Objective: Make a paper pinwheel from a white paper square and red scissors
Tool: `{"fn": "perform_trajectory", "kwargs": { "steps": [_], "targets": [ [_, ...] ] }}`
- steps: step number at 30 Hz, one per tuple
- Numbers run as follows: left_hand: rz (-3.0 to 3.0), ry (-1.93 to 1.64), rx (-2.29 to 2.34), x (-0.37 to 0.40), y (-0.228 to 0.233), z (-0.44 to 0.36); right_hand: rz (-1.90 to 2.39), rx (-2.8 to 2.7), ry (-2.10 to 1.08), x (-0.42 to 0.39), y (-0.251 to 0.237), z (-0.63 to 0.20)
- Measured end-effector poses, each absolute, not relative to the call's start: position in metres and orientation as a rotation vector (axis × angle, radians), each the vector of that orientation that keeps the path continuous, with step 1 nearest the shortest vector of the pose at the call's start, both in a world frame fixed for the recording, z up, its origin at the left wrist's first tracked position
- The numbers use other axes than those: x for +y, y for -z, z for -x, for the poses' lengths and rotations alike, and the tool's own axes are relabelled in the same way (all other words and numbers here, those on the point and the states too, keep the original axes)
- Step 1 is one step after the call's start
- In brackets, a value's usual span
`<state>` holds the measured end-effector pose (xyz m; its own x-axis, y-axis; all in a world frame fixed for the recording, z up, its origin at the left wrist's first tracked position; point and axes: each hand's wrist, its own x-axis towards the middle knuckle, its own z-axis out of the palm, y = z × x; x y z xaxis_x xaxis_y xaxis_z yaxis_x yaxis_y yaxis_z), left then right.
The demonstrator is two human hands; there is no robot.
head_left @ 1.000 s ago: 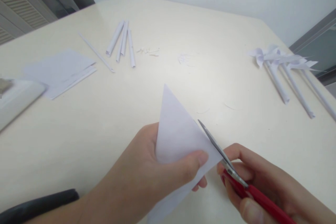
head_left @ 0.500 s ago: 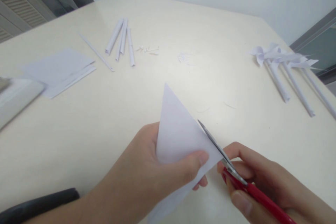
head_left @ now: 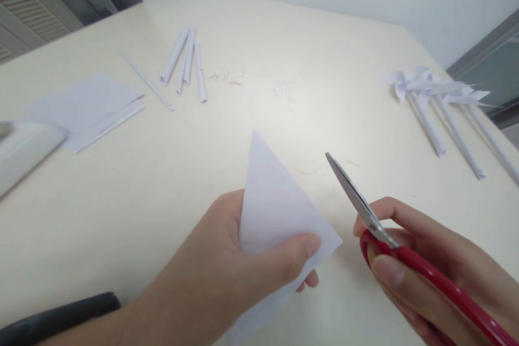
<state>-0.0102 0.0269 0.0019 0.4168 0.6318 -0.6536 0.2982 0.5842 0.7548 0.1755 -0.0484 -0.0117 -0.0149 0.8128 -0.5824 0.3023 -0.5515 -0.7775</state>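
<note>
My left hand [head_left: 259, 265] grips a sheet of white paper [head_left: 275, 194], its thumb pressed on the front and fingertips showing behind the lower edge. The sheet's pointed top stands up, and its right corner points towards the scissors. Red-handled scissors [head_left: 357, 194] are in my right hand [head_left: 430, 270], the blades nearly together and tilted up to the left. A gap separates the blades from the paper. Thin paper slivers [head_left: 357, 163] lie on the table just beyond the blades.
On the pale table [head_left: 324, 48] lie several rolled paper tubes [head_left: 174, 57], a thin paper stick [head_left: 146, 81], stacked sheets [head_left: 89, 105] and paper scraps [head_left: 279, 87]. Paper pinwheels [head_left: 430, 92] rest at right. A white object [head_left: 28, 151] and a black object [head_left: 60, 313] sit at left.
The scissors in my right hand have moved away from the paper's slanted edge, to the right and up. My left hand and the paper have barely moved.
</note>
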Motion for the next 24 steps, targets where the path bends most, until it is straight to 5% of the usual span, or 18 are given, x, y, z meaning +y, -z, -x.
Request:
{"fn": "perform_trajectory", "kwargs": {
  "steps": [7,24],
  "targets": [
    [-1.121,-0.244,1.05,0.023,0.009,0.011,1.751,-0.921,-1.566,-0.043,0.012,-0.177],
    [-2.654,-0.633,0.519,0.017,0.039,0.021,1.343,-0.708,-1.877,-0.038,0.018,-0.177]
  ]
}}
